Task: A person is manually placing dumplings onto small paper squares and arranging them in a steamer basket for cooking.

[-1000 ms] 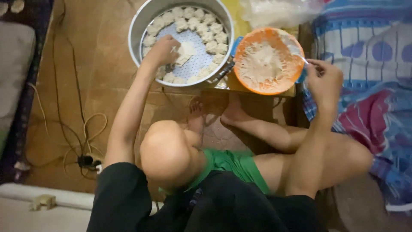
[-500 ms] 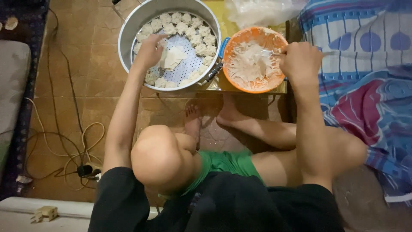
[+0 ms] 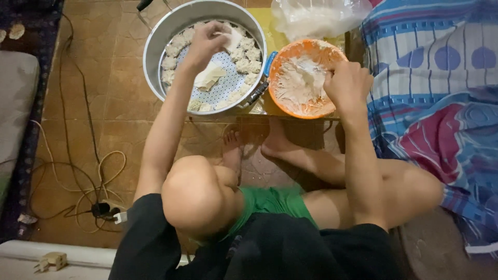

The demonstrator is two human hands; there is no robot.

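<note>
- The floor (image 3: 109,103) was brown tile, filling the left and middle of the frame, with pale cables (image 3: 78,181) looping across its lower left to a plug (image 3: 104,210)
- A dark patterned rug (image 3: 15,103) ran down the left edge; a blue, red and white striped cloth (image 3: 436,93) covered the right side
- A clear plastic bag (image 3: 316,18) lay at the top, just above the orange bowl (image 3: 282,65)
- The round metal steamer pan (image 3: 155,46) sat at upper centre, its perforated tray ringed with pale, lumpy dumplings (image 3: 248,59); a flat white wrapper (image 3: 210,78) lay in the middle
- The left hand (image 3: 207,41) reached into the pan, fingers curled down over the dumplings at its top; whether it gripped one could not be told
- The right hand (image 3: 347,83) was closed at the right rim of the orange bowl, which was dusted inside with white flour, just right of the pan
</note>
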